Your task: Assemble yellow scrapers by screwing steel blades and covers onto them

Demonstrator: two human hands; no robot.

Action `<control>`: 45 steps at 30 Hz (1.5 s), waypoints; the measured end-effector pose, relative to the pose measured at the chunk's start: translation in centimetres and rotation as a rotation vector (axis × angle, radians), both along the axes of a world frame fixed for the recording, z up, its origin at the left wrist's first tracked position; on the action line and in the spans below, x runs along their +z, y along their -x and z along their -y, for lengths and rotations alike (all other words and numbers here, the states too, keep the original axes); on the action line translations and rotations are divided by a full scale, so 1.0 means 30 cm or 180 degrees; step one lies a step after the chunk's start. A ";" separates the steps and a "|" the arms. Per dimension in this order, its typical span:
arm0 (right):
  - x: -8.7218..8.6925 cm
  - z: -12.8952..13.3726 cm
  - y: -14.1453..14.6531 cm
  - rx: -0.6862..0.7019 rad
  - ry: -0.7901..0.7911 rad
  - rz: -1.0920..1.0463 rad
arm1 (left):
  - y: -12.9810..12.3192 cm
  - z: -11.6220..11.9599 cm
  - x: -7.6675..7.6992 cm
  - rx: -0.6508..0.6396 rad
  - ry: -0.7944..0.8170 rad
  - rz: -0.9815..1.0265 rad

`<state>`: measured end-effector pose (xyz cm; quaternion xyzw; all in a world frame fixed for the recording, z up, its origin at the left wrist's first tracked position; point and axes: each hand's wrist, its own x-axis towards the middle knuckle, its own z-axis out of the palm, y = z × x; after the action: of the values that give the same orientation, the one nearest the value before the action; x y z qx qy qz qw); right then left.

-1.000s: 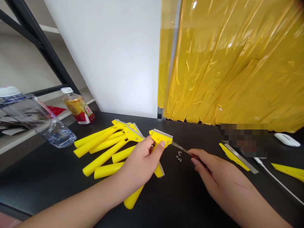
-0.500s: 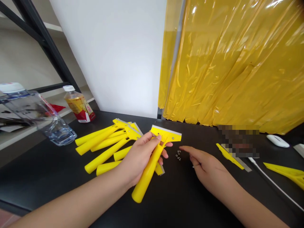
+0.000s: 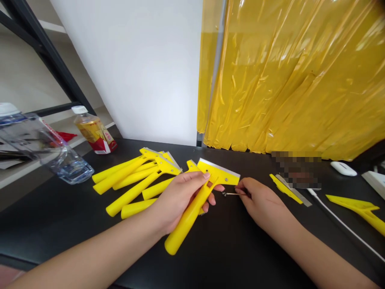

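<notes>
A yellow plastic scraper (image 3: 186,224) is being gripped closed by the left hand (image 3: 177,200), a thin silver screw (image 3: 230,194) is being pinched by the right hand (image 3: 261,202), and a clear plastic bottle (image 3: 93,132) of amber liquid, with unreadable red-gold label, is being kept behind the table.

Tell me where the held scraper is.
In the head view, the yellow scraper is in the left hand, just right of the pile of yellow scrapers.
</notes>
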<state>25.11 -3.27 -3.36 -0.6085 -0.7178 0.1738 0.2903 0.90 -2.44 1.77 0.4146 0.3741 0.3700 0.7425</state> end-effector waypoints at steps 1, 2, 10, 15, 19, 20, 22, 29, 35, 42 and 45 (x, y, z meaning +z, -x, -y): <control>0.007 0.003 0.002 -0.0025 0.0085 -0.0119 | -0.002 0.002 -0.001 -0.0096 -0.0014 0.0013; 0.017 0.009 0.005 -0.0024 0.0177 -0.0250 | -0.003 0.006 0.000 -0.0201 -0.0036 0.0048; 0.127 0.077 0.040 0.0232 0.1336 -0.3236 | -0.016 0.060 0.023 -0.0923 -0.0084 0.0515; 0.137 0.107 0.058 0.0741 0.2219 -0.4071 | -0.022 0.070 0.009 -0.1267 -0.0307 -0.0156; 0.123 0.125 0.068 0.0822 0.2620 -0.4215 | -0.027 0.076 -0.002 -0.1423 -0.0373 -0.0391; 0.121 0.127 0.068 0.0828 0.2644 -0.4256 | -0.027 0.076 -0.002 -0.1408 -0.0399 -0.0447; 0.121 0.130 0.066 0.0860 0.2638 -0.4316 | -0.024 0.072 -0.002 -0.1334 -0.0488 -0.0564; 0.137 0.133 0.050 0.0665 0.2520 -0.4446 | -0.006 0.037 -0.001 -0.1103 -0.0793 -0.0674; 0.139 0.139 0.055 0.0946 0.2657 -0.4285 | -0.005 0.037 0.002 -0.1278 -0.0768 -0.0689; 0.125 0.127 0.049 0.0815 0.2506 -0.4596 | -0.012 0.033 -0.012 -0.0768 -0.0974 -0.0374; 0.118 0.107 0.050 0.0762 0.2236 -0.4534 | -0.010 0.017 -0.009 -0.0487 -0.0813 -0.0269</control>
<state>23.62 -6.49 0.19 -0.3261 -0.3238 0.7661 0.4494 1.20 -2.95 1.49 0.5481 0.3222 0.3392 0.6933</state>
